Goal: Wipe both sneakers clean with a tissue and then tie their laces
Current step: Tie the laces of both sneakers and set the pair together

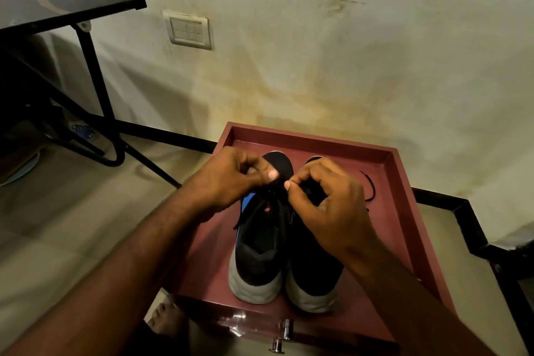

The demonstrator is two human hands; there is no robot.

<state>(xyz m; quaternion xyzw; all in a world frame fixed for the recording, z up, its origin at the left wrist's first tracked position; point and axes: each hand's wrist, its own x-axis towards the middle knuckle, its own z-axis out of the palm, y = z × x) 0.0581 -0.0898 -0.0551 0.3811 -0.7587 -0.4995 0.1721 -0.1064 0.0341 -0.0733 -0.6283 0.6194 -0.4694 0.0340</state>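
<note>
Both forearms reach in from the bottom edge, meeting over a pair of black sneakers that sit side by side, toes to the wall, in a maroon tray [401, 182]. Off to the far left stands a dark folding table [57, 3], and on the stained wall [346, 52] beside it is a white switch plate [189, 30]. Next comes the left hand [231, 176], fingers curled, pinching the black laces [274, 191] over the tongue of the left sneaker [260, 251], whose grey heel faces the camera and whose side shows a patch of blue. Touching it at the fingertips, the right hand [326, 199] pinches the same laces from the other side and covers much of the right sneaker [315, 283]. Further right, a loose lace [372, 188] of that shoe trails untied across the tray floor. At the tray's near edge, metal handle fittings [284, 332] show.
</note>
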